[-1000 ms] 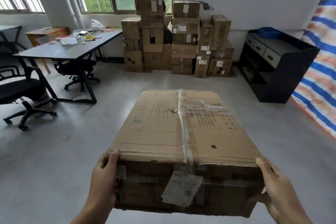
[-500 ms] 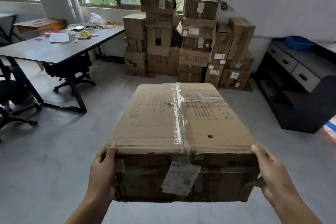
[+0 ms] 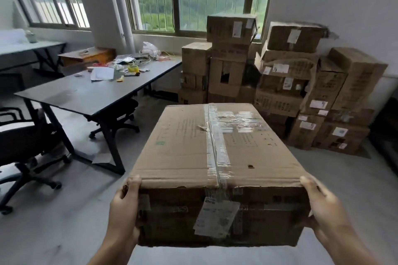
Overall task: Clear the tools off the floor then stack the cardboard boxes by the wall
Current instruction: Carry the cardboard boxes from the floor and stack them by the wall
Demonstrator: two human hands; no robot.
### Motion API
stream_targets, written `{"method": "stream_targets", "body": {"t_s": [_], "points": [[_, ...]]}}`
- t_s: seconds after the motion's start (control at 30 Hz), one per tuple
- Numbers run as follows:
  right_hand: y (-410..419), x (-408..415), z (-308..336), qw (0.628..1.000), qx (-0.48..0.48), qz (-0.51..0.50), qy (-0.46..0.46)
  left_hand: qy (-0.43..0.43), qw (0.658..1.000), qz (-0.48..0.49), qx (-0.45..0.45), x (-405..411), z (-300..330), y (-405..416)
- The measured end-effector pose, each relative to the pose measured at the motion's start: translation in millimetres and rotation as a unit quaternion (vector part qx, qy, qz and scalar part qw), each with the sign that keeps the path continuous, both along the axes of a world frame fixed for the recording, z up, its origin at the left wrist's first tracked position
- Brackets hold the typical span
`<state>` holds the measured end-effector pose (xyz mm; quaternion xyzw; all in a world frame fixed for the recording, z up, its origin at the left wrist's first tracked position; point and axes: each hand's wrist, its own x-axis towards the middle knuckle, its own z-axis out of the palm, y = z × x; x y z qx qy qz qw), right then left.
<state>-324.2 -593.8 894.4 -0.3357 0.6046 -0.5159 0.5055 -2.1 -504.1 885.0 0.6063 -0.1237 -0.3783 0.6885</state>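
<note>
Box: my left hand (image 3: pixel 126 204) and right hand (image 3: pixel 321 206) clasp the cardboard box (image 3: pixel 215 150) at its near corners, off the floor.
Stack (image 3: pixel 280 84): ahead by the wall.
Advice: I'd carry level (tape looks loose), setting it down squarely.

A taped cardboard box (image 3: pixel 215 146) fills the lower centre of the frame, held off the floor (image 3: pixel 53 232) by 2 hands: the left hand (image 3: pixel 123 206) grips its near-left corner, the right hand (image 3: pixel 323 206) its near-right. Stacked boxes (image 3: pixel 280 84) stand against the wall at upper right, a cluttered bench (image 3: pixel 90 94) at left.
</note>
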Motion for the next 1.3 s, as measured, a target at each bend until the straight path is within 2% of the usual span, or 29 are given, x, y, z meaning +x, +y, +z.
{"method": "stream_targets", "body": {"t_s": [0.23, 0.53, 0.67, 0.93, 1.3], "points": [[-168.4, 111.7, 17.2, 0.999, -0.032, 0.005, -0.006, -0.016, 1.000, 0.005, -0.019, 114.5, 22.1, -167.1], [-425.7, 227.7, 3.7, 0.996, -0.072, 0.034, -0.029, -0.022, 0.998, 0.029, -0.053, 231.4, 12.1, -411.0], [-552.5, 275.2, 19.5, 0.994, -0.091, 0.051, -0.030, -0.012, 0.998, 0.035, -0.056, 276.3, 25.0, -529.6], [-752.7, 371.3, 44.0, 0.987, -0.142, 0.080, -0.012, 0.003, 0.997, 0.058, -0.051, 379.3, 28.3, -731.1], [-1026.2, 538.8, 62.1, 0.979, -0.199, 0.028, -0.029, -0.046, 0.993, 0.028, -0.109, 555.3, 78.9, -1028.9]]}}
